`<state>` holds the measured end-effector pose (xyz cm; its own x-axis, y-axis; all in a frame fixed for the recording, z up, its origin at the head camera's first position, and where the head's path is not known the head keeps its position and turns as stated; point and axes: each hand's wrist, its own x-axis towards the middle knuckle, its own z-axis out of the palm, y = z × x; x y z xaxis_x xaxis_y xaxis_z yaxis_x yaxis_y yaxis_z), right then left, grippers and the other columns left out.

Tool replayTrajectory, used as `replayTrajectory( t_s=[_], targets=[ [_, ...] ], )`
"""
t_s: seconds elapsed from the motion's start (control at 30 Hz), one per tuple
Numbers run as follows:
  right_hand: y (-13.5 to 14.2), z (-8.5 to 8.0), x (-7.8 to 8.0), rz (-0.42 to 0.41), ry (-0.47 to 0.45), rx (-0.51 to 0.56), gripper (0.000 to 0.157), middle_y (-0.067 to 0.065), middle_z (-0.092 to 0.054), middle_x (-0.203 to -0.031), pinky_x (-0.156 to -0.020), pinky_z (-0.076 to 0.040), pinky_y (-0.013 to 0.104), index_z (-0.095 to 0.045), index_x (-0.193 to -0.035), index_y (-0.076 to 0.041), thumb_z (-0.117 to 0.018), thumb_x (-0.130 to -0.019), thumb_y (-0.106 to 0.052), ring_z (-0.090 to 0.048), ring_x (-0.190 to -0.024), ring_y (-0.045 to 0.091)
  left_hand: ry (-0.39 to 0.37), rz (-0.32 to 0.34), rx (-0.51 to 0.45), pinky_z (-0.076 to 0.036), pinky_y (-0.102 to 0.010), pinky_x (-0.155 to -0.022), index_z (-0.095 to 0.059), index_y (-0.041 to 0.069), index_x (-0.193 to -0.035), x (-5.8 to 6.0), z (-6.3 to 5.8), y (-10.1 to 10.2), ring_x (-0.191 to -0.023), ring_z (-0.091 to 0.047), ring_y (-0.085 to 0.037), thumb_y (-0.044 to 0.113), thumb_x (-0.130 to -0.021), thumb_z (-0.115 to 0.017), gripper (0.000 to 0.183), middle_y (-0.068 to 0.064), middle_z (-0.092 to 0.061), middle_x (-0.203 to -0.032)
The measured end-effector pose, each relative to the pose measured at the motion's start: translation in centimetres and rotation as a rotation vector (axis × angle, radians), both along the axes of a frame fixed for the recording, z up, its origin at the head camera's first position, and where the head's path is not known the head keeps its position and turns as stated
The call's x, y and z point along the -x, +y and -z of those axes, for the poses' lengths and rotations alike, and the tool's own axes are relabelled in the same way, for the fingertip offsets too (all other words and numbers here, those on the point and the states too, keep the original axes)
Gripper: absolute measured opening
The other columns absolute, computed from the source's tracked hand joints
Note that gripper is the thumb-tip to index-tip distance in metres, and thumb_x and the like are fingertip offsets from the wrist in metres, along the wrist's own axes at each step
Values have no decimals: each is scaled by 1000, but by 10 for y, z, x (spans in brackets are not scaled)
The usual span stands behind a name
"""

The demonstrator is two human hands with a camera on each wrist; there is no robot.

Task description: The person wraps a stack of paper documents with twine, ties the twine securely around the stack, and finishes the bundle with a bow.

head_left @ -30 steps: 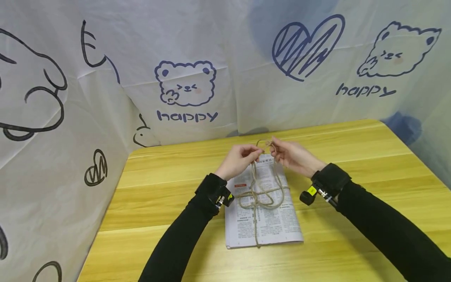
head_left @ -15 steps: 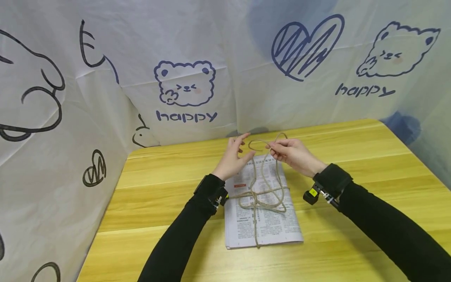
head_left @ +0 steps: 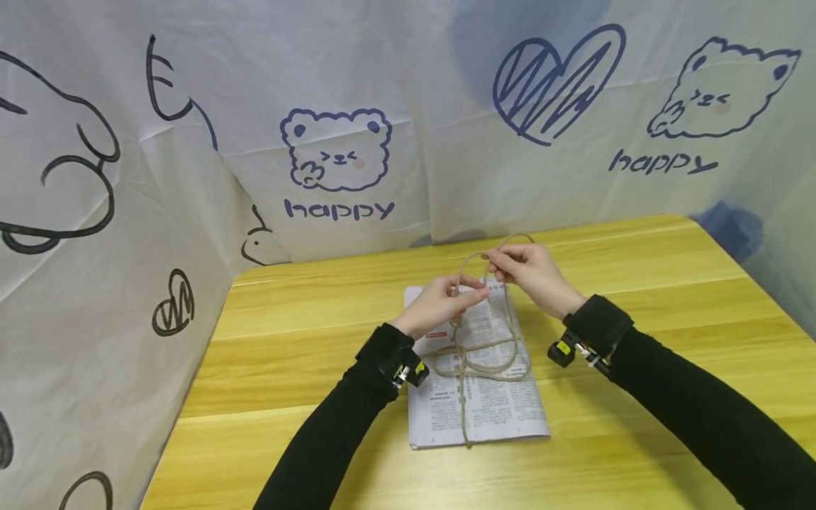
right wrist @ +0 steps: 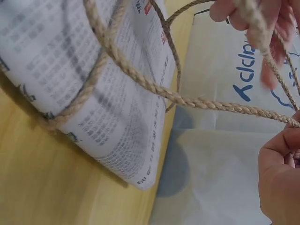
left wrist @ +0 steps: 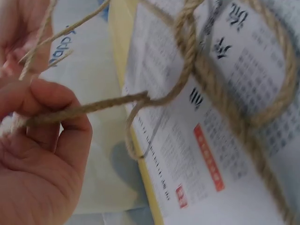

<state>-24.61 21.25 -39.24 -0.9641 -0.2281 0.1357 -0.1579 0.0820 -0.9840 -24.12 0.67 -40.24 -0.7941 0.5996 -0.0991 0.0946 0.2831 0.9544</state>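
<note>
Surface [head_left: 287, 340]: wood-grained, carrying the newspaper bundle [head_left: 440, 414], which lies flat in front of the person.
Left forearm [head_left: 325, 432]: slants from the near side, up and to the right; black sleeve, camera strapped at the wrist.
Left hand [head_left: 440, 306]: over the far left part of the bundle; the nearer of the two hands to the twine crossing. Fingers curl about a strand of twine [left wrist: 247, 129], thumb and forefinger pointing right. Firmness of hold: cannot be told.
Bundle axis: long side runs away from the person, near end toward the body, far end under and beyond the left hand.
Twine crossing: on top of the bundle, on the person's side of both hands; one line runs along the bundle, one across it.
Span between hands: a strand arcs from the right fingertips leftward and down to the left hand; the hands are near each other but apart.
Slack: loose loops rest on the bundle, right of the crossing.
Right hand [head_left: 535, 280]: beyond the bundle's far right corner, farther out than the left; thumb and fingertips pinch twine, pointing left. A further curve of twine rises behind it.
Right forearm [head_left: 688, 397]: comes in from the lower right, slanting up and to the left.
</note>
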Motion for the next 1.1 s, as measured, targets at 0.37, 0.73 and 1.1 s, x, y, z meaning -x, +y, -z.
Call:
replayTrajectory(
  t_s=[0.37,0.73,1.1],
  targets=[
    [4,-9,-2,-13,45,22,35,9,-62,-83,-65,-51,20,-62,-106,11,-55,-97,-22,-55,-68,14,43,-35,-24,-31,-31,-55,-63,4,-114,2,4,-9,-52,-32,-16,33,-98,-51,35,-1,-34,-60],
    [4,-13,-1,30,120,-74,33,4,-62,-76,-63,-49,23,-65,-99,8,-56,-96,-23,-54,-63,15,55,-18,-125,-31,-31,-58,-55,-1,-117,-5,-11,-14,-59,-34,-25,25,-103,-43,31,-9,-39,-68],
    [21,-13,-2,8,175,-278,28,21,-55,-67,-53,-41,24,-70,-98,-1,-57,-96,-26,-49,-56,23,130,-84,-49,-24,-27,-51,-62,1,-96,3,2,-57,-51,-27,-15,24,-103,-42,31,-2,-34,-61]
  ],
)
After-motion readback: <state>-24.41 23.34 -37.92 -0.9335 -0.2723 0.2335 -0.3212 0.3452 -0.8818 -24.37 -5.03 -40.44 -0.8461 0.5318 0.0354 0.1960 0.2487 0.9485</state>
